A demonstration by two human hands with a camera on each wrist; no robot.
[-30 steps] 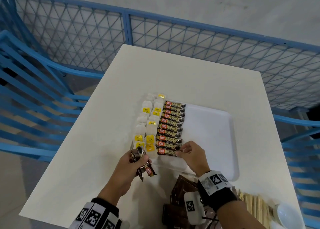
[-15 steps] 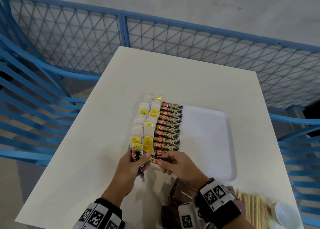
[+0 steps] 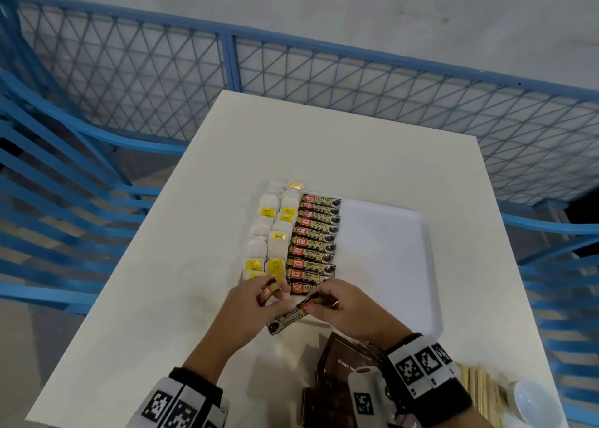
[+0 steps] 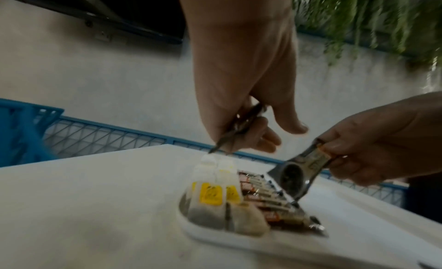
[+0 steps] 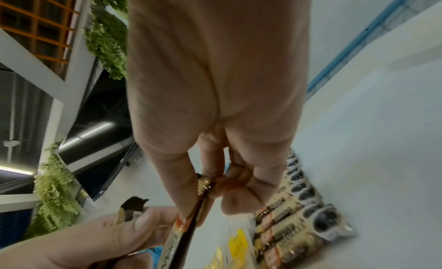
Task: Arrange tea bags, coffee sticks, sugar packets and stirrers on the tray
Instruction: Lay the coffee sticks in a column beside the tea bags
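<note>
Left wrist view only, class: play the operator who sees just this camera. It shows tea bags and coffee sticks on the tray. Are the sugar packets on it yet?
Observer: No. The head view shows the brown sugar packets off the tray, on the table nearer the person.
Operator: And the stirrers?
Observer: The wooden stirrers also lie on the table, at its near right corner, beside a white cup.
Operator: Is there room left on the tray?
Observer: Yes, its right half is bare in the head view.
</note>
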